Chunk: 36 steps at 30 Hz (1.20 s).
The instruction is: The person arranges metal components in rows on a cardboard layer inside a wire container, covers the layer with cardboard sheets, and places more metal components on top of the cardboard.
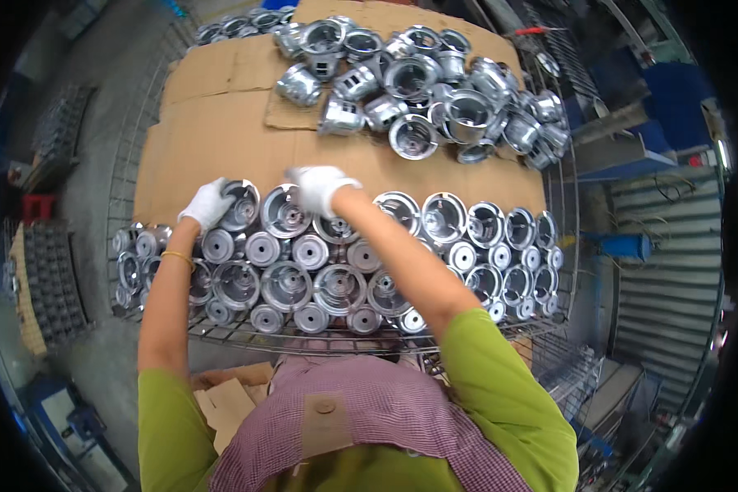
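My left hand (pixel 208 203), in a white glove, has its fingers bent over the rim of a shiny round metal housing (pixel 242 215) at the left part of the upper row. My right hand (pixel 318 189), also gloved in white, is smeared by motion; it hovers just above the row, close to another metal housing (pixel 285 213). Whether its fingers hold anything does not show. Several more housings stand packed in rows along the near side, wide open mouths alternating with small round ends that have a central hole, such as this one (pixel 262 248).
Brown cardboard (pixel 213 139) lines the wire-mesh cage (pixel 578 271). Loose housings (pixel 410 78) lie in a jumbled heap at the far right of it. To the left, on the floor, stand stacks of dark parts (pixel 53 275). A corrugated metal wall (pixel 664 271) rises at the right.
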Available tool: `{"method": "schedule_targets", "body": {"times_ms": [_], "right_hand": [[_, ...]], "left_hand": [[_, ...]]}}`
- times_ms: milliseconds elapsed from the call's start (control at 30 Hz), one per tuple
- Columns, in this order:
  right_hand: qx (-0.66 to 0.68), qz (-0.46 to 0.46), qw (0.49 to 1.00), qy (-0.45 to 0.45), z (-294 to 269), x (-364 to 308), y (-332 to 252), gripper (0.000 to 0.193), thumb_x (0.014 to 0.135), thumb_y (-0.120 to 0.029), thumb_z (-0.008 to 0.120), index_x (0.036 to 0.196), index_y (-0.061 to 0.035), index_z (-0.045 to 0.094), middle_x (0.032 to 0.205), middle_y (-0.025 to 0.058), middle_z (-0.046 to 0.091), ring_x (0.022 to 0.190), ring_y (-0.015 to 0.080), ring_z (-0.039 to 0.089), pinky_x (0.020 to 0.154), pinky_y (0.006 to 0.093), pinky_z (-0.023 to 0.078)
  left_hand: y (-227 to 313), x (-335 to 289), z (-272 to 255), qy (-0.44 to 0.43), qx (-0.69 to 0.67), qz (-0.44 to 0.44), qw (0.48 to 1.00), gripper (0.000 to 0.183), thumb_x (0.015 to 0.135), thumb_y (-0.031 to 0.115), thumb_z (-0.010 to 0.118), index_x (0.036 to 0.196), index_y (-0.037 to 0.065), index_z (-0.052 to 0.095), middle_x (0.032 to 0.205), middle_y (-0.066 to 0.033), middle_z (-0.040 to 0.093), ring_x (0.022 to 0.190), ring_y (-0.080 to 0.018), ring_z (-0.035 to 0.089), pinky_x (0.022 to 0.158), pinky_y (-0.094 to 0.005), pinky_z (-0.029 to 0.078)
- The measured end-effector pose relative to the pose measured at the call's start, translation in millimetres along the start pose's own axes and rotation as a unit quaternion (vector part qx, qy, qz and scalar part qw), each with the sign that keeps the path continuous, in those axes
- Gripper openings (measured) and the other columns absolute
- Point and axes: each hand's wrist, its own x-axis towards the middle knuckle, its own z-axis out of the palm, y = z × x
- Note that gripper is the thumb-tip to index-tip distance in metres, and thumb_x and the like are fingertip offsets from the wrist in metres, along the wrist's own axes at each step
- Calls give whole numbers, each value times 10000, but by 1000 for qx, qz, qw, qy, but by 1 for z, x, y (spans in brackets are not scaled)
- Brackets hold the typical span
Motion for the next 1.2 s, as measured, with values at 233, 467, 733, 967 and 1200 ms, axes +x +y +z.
{"method": "schedule_targets", "body": {"times_ms": [233, 467, 733, 967, 1200], "right_hand": [[9, 135, 979, 155, -93, -135, 121, 539, 789, -378, 639, 1240, -93, 563, 1194, 168, 604, 1069, 313, 596, 930, 366, 458], [-95, 200, 970, -102, -67, -177, 173, 498, 740, -378, 671, 1157, -110, 616, 1056, 187, 656, 982, 340, 626, 857, 400, 489], [-116, 208, 965, -108, -57, -165, 171, 327, 816, -284, 596, 1091, -111, 636, 1030, 175, 659, 956, 349, 627, 837, 412, 495], [-19, 119, 987, 106, -81, -185, 182, 560, 804, -495, 618, 1156, -60, 599, 1053, 194, 654, 965, 383, 622, 859, 418, 486], [-45, 309, 885, 345, -168, -140, 193, 630, 824, -583, 562, 1082, -13, 642, 968, 253, 656, 924, 392, 639, 818, 431, 486]], "left_hand": [[-17, -3, 12, 4, -40, 16, 999, 424, 812, 99, 623, 1213, 1, 530, 1140, -203, 616, 1066, -315, 596, 925, -364, 464], [0, -3, -18, -43, -57, -23, 997, 664, 834, 414, 638, 1298, -27, 461, 1267, -247, 536, 1167, -351, 537, 986, -391, 427], [138, 26, -34, 8, -25, 91, 996, 699, 843, 515, 571, 1303, -3, 478, 1296, -222, 522, 1197, -327, 513, 1007, -387, 402], [256, 101, 69, -42, -69, 84, 993, 675, 837, 554, 535, 1145, -44, 590, 1119, -268, 603, 1065, -389, 582, 928, -428, 453], [280, 141, 136, 80, -117, 102, 985, 339, 825, 219, 493, 1124, 157, 642, 985, -220, 650, 888, -386, 636, 793, -446, 519]]}}
